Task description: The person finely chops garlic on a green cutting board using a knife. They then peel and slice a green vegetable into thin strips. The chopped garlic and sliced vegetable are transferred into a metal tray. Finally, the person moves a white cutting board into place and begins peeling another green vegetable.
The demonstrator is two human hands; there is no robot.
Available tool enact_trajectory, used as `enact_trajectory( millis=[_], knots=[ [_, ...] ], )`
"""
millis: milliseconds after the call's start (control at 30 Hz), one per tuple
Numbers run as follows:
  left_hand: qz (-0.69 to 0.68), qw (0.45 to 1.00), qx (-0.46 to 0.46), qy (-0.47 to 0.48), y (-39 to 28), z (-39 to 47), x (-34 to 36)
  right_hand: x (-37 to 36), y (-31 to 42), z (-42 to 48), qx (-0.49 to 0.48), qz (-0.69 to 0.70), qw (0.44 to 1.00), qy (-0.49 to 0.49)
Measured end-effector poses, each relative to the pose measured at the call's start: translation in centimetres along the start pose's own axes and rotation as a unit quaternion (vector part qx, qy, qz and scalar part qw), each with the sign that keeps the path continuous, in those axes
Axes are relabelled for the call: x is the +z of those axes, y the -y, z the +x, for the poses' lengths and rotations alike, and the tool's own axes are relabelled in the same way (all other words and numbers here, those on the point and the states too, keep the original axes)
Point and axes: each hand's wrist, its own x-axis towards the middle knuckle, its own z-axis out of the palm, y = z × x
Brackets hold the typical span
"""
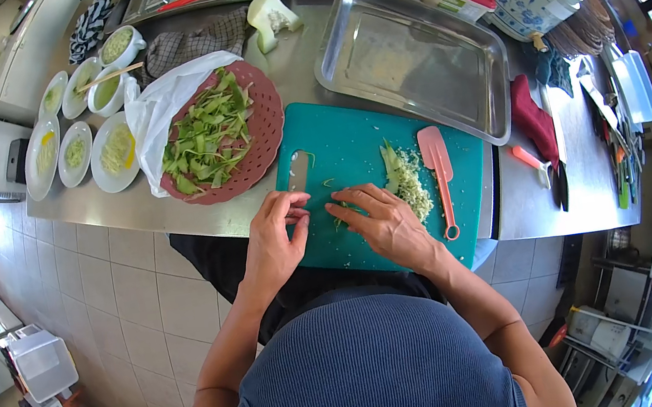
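Note:
A teal cutting board (pixel 348 137) lies before me. My left hand (pixel 278 242) hovers at its front left edge, fingers curled and thumb apart, with nothing visible in it. My right hand (pixel 385 220) is over the middle of the board, fingers spread and bent downward. A few thin green shreds (pixel 338 223) show under and beside its fingertips; the palm side is hidden. Just beyond that hand sit a heap of pale green chopped vegetable (pixel 412 181) and some light green strips (pixel 389 162). A pink spatula (pixel 439 171) lies along the heap's right side.
Left of the board, a dusty-red perforated basket (pixel 265 111) holds leafy green peelings and a white plastic bag (pixel 152 116). Several white dishes (pixel 115 156) stand farther left. A steel tray (pixel 405 59) and a cut pale gourd (pixel 267 19) lie behind. A peeler (pixel 532 163) is at right.

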Motion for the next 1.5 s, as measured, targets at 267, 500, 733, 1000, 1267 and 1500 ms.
enact_trajectory(
  millis=[267,500,733,1000,1267,1500],
  knots=[
    [-0.027,0.999,0.005,-0.024,0.0,0.2,0.1,1.1,1.0,-0.6,0.001,-0.033,0.999,0.033],
    [-0.092,0.996,-0.008,-0.012,-1.1,1.9,0.4,0.5,-0.8,0.2,0.200,0.244,0.949,-0.011],
    [-0.242,0.969,-0.052,0.021,-0.9,3.0,2.3,-4.5,-7.5,0.7,0.295,0.631,0.713,-0.080],
    [-0.210,0.977,-0.026,0.025,-1.2,3.1,2.8,-11.7,-16.6,7.9,0.310,0.187,0.921,-0.142],
    [-0.226,0.970,-0.083,0.025,0.7,1.7,2.1,-12.4,-18.4,9.5,0.289,0.019,0.949,-0.123],
    [-0.202,0.978,-0.047,0.034,0.2,2.2,2.6,-10.8,-21.6,9.1,0.260,0.092,0.952,-0.134]
  ],
)
